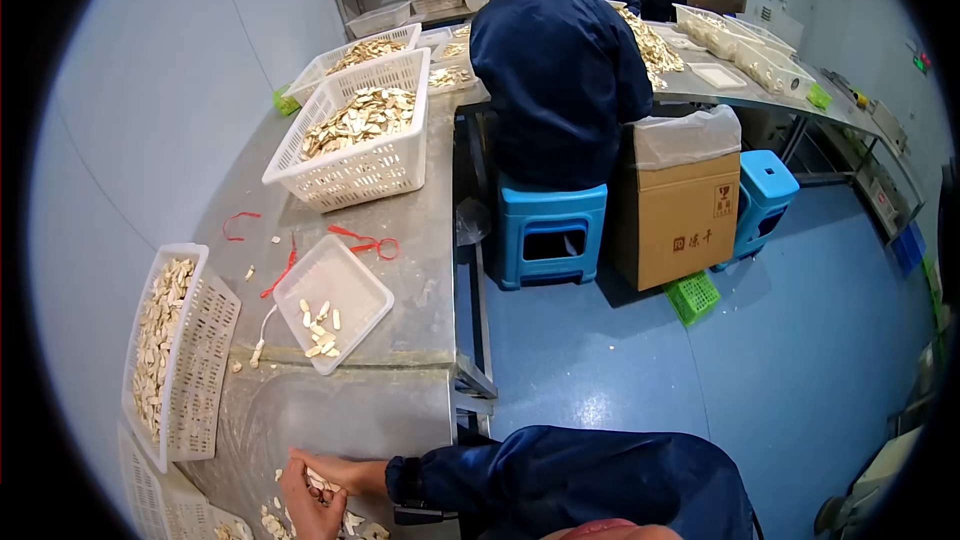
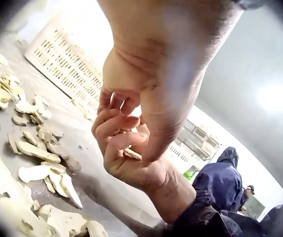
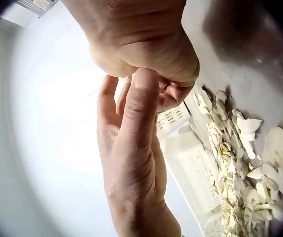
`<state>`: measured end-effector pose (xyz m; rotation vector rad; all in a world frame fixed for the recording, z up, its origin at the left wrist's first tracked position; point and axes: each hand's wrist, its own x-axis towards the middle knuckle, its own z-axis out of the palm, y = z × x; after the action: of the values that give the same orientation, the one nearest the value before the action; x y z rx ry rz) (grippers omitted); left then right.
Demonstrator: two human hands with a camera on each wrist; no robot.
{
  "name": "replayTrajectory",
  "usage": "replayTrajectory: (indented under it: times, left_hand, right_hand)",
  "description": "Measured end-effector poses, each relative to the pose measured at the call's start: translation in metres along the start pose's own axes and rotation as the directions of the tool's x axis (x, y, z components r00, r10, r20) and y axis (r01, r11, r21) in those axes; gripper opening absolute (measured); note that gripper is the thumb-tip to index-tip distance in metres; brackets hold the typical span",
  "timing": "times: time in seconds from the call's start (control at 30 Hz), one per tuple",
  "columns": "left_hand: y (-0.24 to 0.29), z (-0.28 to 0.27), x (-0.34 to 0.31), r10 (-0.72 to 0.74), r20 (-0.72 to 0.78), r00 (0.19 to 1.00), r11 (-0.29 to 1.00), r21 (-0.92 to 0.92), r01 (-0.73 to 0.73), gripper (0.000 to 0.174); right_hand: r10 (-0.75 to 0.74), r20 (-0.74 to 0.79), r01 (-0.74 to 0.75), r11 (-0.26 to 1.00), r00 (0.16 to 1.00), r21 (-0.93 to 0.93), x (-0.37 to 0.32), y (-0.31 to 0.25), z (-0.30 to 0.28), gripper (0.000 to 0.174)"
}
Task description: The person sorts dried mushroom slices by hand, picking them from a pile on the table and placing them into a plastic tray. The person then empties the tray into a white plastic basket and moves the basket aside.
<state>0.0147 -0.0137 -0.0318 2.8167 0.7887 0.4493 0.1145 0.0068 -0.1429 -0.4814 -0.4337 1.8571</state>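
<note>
Both hands meet low in the head view, close over the metal table. My right hand (image 1: 350,475) curls its fingers around a few pale dried mushroom slices (image 1: 318,482). Opposite it, my left hand (image 1: 310,510) closes in with fingers and thumb on the same slices. In the left wrist view, bits of pale slice (image 2: 132,152) show between the curled fingers of the right hand (image 2: 131,148). The left thumb (image 3: 142,94) reaches up to the right palm in the right wrist view. Loose mushroom slices (image 2: 38,148) lie on the table beside the hands.
A white basket (image 1: 205,340) of slices stands at the left; another full basket (image 1: 400,165) sits farther up the table (image 1: 400,380). Between them lie a shallow white tray (image 1: 345,290) with several slices and red ties (image 1: 375,243). A person (image 1: 560,60) sits ahead on a blue stool (image 1: 552,202).
</note>
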Motion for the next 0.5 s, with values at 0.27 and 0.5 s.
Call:
replayTrajectory:
  times: [0.27, 0.5]
  left_hand:
    - [-0.011, 0.005, -0.007, 0.000, 0.042, 0.999, 1.000, -0.031, 0.002, 0.075]
    - [-0.011, 0.004, -0.007, -0.005, 0.042, 0.999, 1.000, -0.017, 0.006, 0.074]
  right_hand:
    - [0.058, 0.077, -0.054, 0.997, 0.995, -0.055, -0.002, 0.001, -0.003, 0.064]
    - [0.065, 0.009, -0.065, 0.990, 0.998, 0.124, 0.023, 0.019, -0.007, 0.064]
